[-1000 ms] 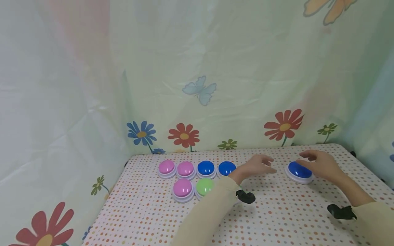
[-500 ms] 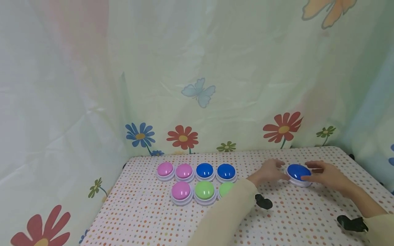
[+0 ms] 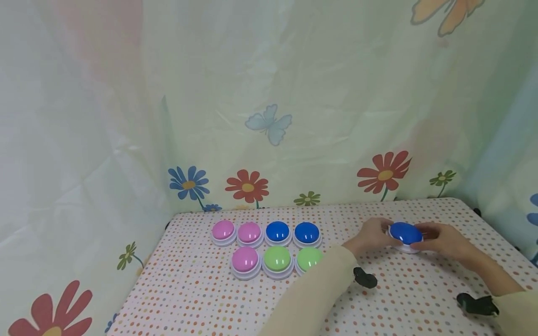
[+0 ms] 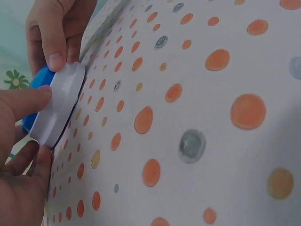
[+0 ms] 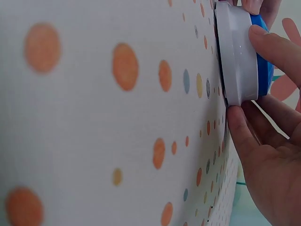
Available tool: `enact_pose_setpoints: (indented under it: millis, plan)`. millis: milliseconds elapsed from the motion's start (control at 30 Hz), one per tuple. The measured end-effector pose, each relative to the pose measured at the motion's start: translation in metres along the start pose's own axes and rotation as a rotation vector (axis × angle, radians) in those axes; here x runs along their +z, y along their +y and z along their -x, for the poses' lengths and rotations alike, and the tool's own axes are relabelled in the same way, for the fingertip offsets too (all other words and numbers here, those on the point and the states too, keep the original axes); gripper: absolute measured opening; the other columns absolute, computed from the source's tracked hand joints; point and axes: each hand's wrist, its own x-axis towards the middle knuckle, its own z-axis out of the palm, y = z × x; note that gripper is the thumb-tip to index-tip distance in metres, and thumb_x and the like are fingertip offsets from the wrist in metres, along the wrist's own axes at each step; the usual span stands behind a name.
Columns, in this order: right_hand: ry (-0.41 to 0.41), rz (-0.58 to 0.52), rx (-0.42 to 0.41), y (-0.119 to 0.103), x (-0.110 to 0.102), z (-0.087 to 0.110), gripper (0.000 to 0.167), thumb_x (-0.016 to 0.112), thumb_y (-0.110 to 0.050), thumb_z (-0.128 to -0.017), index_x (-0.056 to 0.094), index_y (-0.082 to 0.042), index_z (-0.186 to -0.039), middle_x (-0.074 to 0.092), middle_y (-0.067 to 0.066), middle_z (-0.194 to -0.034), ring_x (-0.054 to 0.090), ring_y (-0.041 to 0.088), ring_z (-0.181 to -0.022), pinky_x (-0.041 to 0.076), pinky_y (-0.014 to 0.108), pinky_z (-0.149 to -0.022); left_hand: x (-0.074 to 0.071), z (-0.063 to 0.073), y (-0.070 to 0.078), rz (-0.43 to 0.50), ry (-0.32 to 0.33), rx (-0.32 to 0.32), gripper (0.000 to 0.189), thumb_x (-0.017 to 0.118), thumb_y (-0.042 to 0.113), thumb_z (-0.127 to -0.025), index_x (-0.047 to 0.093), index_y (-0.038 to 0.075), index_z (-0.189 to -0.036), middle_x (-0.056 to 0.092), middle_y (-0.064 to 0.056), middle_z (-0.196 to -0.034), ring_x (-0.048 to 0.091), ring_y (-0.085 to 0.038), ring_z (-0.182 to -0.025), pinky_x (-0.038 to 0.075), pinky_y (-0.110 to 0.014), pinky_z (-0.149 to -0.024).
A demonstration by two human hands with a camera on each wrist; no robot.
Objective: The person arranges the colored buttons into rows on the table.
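Observation:
At the right of the table, both hands hold a blue push button point(image 3: 405, 232), a glossy dome on a white round base. My left hand point(image 3: 375, 235) grips its left side, thumb at the front and fingers behind. From the right my right hand point(image 3: 445, 240) grips it the same way. In the left wrist view the left thumb presses the white base point(image 4: 59, 106) near the dome, with fingertips low along the rim. The right wrist view has the right thumb on the dome's edge and a finger under the base point(image 5: 237, 56), close to the dotted surface.
Left of the hands, a back row has two pink buttons point(image 3: 223, 229) and two blue buttons point(image 3: 307, 232). In front are a pink button point(image 3: 245, 259) and two green buttons point(image 3: 277, 258), one partly behind the left sleeve point(image 3: 315, 289). A flowered curtain point(image 3: 336, 116) stands behind the dotted table point(image 3: 189, 289).
My left hand has moved right to the lone blue button and now grips it. The right hand has come down from above it to hold its right side.

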Motion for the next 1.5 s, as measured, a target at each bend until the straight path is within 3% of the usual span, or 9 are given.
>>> enact_pose_setpoints:
  millis: [133, 300, 567, 833, 1133, 1500]
  plan:
    - [-0.010, -0.028, 0.011, -0.003, 0.006, -0.004, 0.091, 0.077, -0.047, -0.080, 0.041, 0.017, -0.133, 0.049, 0.040, -0.121, 0.053, 0.050, -0.104, 0.053, 0.052, -0.076, -0.004, 0.006, -0.003, 0.016, 0.015, -0.007, 0.050, 0.080, 0.025, -0.081, 0.063, 0.018, -0.127, 0.064, 0.010, -0.109, 0.055, 0.000, -0.096, 0.047, -0.019, -0.075]
    - [-0.044, -0.057, 0.020, -0.009, 0.013, -0.005, 0.090, 0.077, -0.046, -0.080, 0.040, 0.016, -0.134, 0.049, 0.040, -0.124, 0.052, 0.050, -0.106, 0.053, 0.052, -0.077, -0.009, 0.015, -0.006, 0.040, 0.041, -0.060, 0.047, 0.082, 0.024, -0.080, 0.065, 0.018, -0.123, 0.063, 0.010, -0.105, 0.055, -0.001, -0.094, 0.048, -0.021, -0.075]
    - [-0.010, -0.054, -0.027, -0.021, 0.009, -0.002, 0.084, 0.077, -0.041, -0.083, 0.041, 0.014, -0.135, 0.050, 0.039, -0.124, 0.052, 0.051, -0.106, 0.053, 0.055, -0.077, -0.022, 0.019, -0.002, 0.004, 0.055, -0.014, 0.048, 0.081, 0.026, -0.080, 0.064, 0.021, -0.125, 0.062, 0.013, -0.104, 0.051, 0.000, -0.094, 0.046, -0.020, -0.073]
    - [0.029, -0.048, -0.068, -0.056, 0.013, 0.000, 0.088, 0.077, -0.045, -0.081, 0.040, 0.013, -0.137, 0.048, 0.039, -0.126, 0.052, 0.051, -0.106, 0.054, 0.054, -0.077, -0.059, 0.029, -0.003, 0.049, 0.004, 0.041, 0.048, 0.080, 0.024, -0.081, 0.064, 0.018, -0.126, 0.062, 0.011, -0.107, 0.054, 0.000, -0.090, 0.047, -0.018, -0.067]
    - [0.071, -0.055, -0.125, -0.093, 0.023, 0.001, 0.088, 0.078, -0.045, -0.080, 0.041, 0.012, -0.137, 0.049, 0.037, -0.126, 0.053, 0.051, -0.106, 0.055, 0.052, -0.076, -0.097, 0.037, -0.008, 0.094, -0.036, 0.065, 0.050, 0.081, 0.017, -0.080, 0.062, 0.015, -0.126, 0.062, 0.010, -0.113, 0.056, 0.000, -0.094, 0.049, -0.017, -0.070]
    - [0.073, -0.113, -0.221, -0.136, 0.045, 0.005, 0.080, 0.079, -0.038, -0.081, 0.044, 0.012, -0.134, 0.053, 0.034, -0.123, 0.057, 0.046, -0.103, 0.057, 0.045, -0.075, -0.136, 0.072, -0.019, -0.009, -0.032, 0.114, 0.056, 0.081, 0.021, -0.080, 0.059, 0.012, -0.129, 0.062, 0.007, -0.115, 0.058, -0.001, -0.094, 0.048, -0.013, -0.073]
